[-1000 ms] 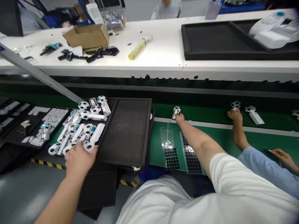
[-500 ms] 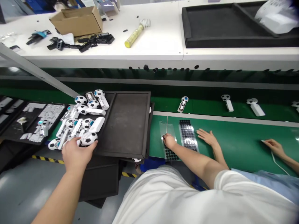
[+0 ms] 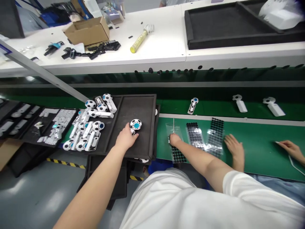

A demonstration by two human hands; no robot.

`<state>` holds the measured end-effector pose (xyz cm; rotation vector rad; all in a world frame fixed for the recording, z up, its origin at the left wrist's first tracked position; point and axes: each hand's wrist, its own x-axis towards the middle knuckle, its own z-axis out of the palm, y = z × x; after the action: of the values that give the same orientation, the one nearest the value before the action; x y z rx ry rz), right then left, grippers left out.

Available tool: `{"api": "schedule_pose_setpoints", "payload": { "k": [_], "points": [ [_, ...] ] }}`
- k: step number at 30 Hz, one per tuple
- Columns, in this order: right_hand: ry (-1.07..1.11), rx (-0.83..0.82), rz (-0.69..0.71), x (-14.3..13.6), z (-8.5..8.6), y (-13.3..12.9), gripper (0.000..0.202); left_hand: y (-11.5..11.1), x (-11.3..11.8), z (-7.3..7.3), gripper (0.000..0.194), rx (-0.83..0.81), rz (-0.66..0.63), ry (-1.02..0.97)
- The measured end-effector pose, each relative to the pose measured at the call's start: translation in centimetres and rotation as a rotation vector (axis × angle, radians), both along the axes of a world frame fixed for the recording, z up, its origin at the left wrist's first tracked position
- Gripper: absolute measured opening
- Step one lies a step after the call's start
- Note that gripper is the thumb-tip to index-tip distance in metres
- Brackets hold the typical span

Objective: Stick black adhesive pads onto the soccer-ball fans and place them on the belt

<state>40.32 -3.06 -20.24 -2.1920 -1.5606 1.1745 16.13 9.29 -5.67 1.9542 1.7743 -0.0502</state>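
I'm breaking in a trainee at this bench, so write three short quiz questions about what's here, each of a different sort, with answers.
1. Multiple choice: over what is the left hand holding the white part with a black-spotted, ball-like head?
a) the white upper shelf
b) the black divided tray
c) the brown cardboard box

2. True or false: the yellow-handled tool stands upright inside the brown cardboard box.

3. Fill in: the right hand is at a clear plastic sheet bearing rows of round ____ dots.

Key: 1 b; 2 false; 3 black.
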Motion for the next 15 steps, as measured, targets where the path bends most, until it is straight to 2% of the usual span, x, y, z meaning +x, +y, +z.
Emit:
{"api": "schedule_pose_setpoints", "payload": {
  "k": [3, 6, 9, 11, 12, 15],
  "points": [
    [-0.002, -0.056, -0.041, -0.3, -0.3, -0.4, 0.033, -0.4, -1.6, -0.7, 0.082, -0.044, 0.012, 0.043],
    [0.006, -0.105, -0.131, -0.2, -0.5, -1.4, 0.028, -0.7, -3.6, -0.4, 0.081, -0.087, 0.037, 0.009],
    [0.055, -0.078, -0.232, 0.0, 0.4, -2.0, 0.017, -0.9, -5.0, 0.1, 0.055, -0.178, 0.068, -0.103],
    [0.126, -0.008, -0.288, -0.1, 2.2, -2.0, 0.012, -1.2, -5.2, 0.4, 0.036, -0.254, 0.098, -0.225],
    [0.173, 0.039, -0.309, -0.3, 3.5, -1.9, 0.015, -1.5, -5.1, 0.5, 0.033, -0.281, 0.111, -0.298],
    [0.313, 0.210, -0.348, -1.0, 8.6, -1.9, 0.023, -3.1, -3.5, 1.2, 0.040, -0.345, 0.136, -0.530]
  ]
}}
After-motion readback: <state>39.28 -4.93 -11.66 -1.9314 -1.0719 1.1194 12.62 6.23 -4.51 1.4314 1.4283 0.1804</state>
